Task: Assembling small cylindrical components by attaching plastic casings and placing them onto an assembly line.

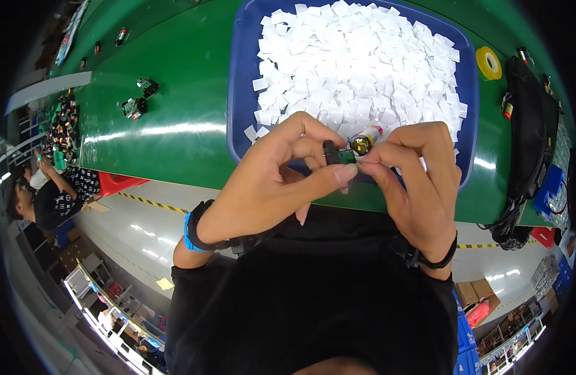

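In front of my body, my left hand grips a small round black part with a bit of green circuit board on it. A cylindrical battery-like cell with a shiny gold end lies against the board, between my two hands. My right hand has its thumb and forefinger pinched beside the cell's gold end; what lies between the fingertips is too small to make out. Just beyond the hands, a blue tray holds a heap of white square pieces.
On the green table, small black assemblies lie left of the tray. A yellow tape roll and a black bag are to its right. Far left, a person sits by a pile of parts.
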### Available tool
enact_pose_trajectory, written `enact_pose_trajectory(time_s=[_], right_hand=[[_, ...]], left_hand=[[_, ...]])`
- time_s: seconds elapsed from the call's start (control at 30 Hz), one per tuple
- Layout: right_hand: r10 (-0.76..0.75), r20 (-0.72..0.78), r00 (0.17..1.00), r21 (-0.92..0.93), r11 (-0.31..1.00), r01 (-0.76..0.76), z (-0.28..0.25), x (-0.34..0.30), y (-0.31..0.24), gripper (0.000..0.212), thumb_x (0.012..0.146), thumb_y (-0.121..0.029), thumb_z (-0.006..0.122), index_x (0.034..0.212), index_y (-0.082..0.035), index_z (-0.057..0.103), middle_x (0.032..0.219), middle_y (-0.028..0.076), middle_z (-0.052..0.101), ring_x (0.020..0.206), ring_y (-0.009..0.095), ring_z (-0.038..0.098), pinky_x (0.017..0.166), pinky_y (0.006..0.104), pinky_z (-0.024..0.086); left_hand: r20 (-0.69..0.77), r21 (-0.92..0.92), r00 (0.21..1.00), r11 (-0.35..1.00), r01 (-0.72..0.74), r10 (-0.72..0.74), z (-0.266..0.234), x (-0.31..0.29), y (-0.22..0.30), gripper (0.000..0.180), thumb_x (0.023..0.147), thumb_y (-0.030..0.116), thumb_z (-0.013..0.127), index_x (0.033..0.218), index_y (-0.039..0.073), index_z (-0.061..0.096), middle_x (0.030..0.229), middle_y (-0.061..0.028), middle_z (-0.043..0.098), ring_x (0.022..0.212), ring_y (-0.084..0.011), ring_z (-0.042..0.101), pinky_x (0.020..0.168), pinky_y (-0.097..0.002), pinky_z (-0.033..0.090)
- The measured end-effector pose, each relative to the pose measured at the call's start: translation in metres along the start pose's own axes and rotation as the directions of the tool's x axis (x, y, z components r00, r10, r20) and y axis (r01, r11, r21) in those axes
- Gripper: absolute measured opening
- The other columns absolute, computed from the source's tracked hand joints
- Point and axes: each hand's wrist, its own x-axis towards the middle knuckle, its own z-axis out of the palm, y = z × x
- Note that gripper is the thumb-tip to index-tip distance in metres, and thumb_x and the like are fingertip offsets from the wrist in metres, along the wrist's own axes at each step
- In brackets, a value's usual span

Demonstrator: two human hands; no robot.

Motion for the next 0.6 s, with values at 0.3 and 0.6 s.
enact_pose_trajectory(time_s=[0.3,0.6], right_hand=[[0.556,-0.179,0.812,0.561,0.736,-0.38,0.001,-0.003,0.017,0.021,0.076,-0.002,0.078,0.094,-0.005,0.068,0.097,0.011,0.061,0.082,0.024,0.06,0.058,0.0291,0.047],[-0.16,-0.041,0.986,0.147,0.975,0.165,-0.006,0.0,0.025,0.033,0.079,0.006,0.071,0.112,0.001,0.066,0.098,0.012,0.066,0.087,0.024,0.062,0.07,0.031,0.049]], left_hand=[[-0.017,0.136,0.998,0.989,-0.053,0.056,0.002,-0.003,-0.001,0.029,0.092,0.0,0.066,0.116,-0.001,0.049,0.094,-0.0108,0.065,0.083,-0.0127,0.065,0.05,-0.0204,0.05],[0.031,0.363,0.986,0.918,-0.162,0.162,0.006,0.003,-0.002,0.025,0.09,-0.002,0.065,0.111,0.001,0.053,0.1,-0.0069,0.063,0.082,-0.0121,0.063,0.056,-0.0211,0.052]])
